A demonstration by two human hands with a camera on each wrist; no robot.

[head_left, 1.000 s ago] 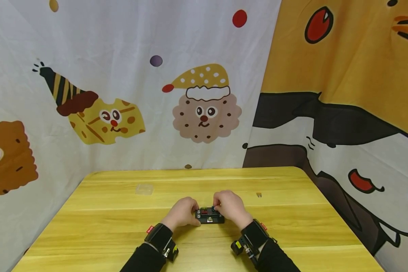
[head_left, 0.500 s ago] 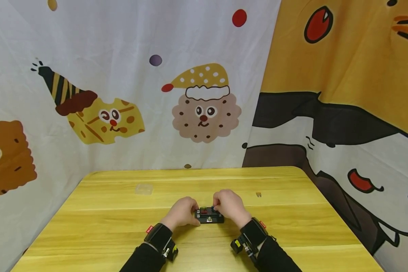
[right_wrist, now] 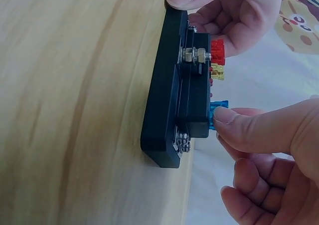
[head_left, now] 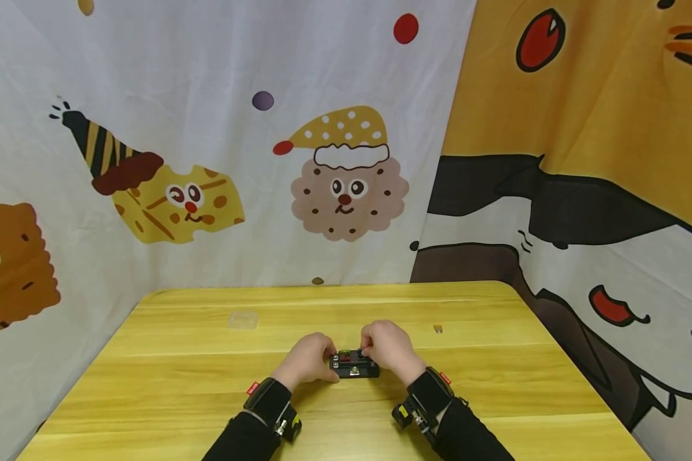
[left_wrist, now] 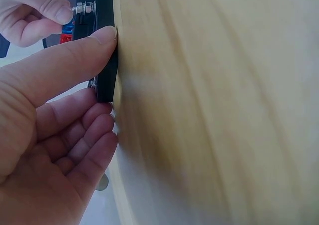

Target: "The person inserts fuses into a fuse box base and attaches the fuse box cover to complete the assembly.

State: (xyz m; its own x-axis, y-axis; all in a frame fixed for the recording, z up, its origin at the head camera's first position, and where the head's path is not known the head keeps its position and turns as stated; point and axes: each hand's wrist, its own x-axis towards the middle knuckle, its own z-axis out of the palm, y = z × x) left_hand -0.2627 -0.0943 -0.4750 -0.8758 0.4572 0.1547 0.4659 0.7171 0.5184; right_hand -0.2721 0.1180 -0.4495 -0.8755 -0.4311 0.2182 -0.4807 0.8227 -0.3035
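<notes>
The black block [head_left: 354, 371] sits on the yellow worktop [head_left: 144, 384], about halfway between its left and right edges. The left hand [head_left: 304, 360] has its grip on the block's left end, with thumb and fingers. The right hand's [head_left: 395, 349] grip pinches a blue piece [right_wrist: 219, 104] on top, near the right end. Beside it are a yellow piece [right_wrist: 218, 72] and a red piece [right_wrist: 218, 46]. A clear box [head_left: 243, 320] lies toward the far left corner.

Head view forward-down, wrist views close — black block [right_wrist: 193, 93] shared
</notes>
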